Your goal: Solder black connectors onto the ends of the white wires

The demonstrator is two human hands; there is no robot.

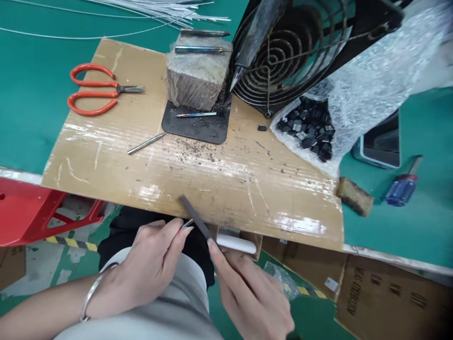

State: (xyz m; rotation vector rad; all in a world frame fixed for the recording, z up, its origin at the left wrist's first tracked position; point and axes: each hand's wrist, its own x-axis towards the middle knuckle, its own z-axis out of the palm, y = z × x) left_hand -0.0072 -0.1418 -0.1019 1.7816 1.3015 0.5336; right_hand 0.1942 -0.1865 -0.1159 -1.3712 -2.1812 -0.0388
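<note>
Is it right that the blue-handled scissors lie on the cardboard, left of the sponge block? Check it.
Not quite. The head view shows the scissors with orange-red handles, not blue. They do lie on the cardboard, left of the sponge block.

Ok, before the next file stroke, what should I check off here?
1. Left hand pinches the thin tip: ok.
2. Right hand grips the file by its white handle: ok.
3. File lies across the tip: ok.
4. File end rests on the cardboard edge: ok.
5. Fingertips away from the file's face: cannot tell.
6. Scissors away from both hands: ok.
</note>
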